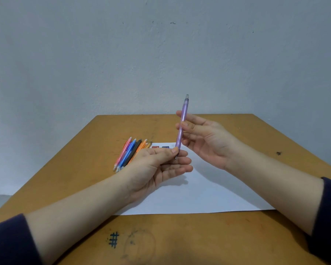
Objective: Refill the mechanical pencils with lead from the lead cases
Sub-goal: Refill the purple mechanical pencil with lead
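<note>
A purple mechanical pencil (182,123) stands nearly upright above the table, tip down and pale cap on top. My left hand (157,167) pinches its lower end between thumb and forefinger, palm up. My right hand (204,138) holds the middle of the barrel with thumb and fingers. Several more pencils (129,153), pink, blue, black and orange, lie side by side on the table to the left. Behind my left hand lie two small lead cases, one red (155,147) and one blue (165,147), mostly hidden.
A white sheet of paper (203,196) covers the middle of the brown wooden table (199,238). A hash mark is drawn in ink near the table's front edge. A grey wall stands right behind the table.
</note>
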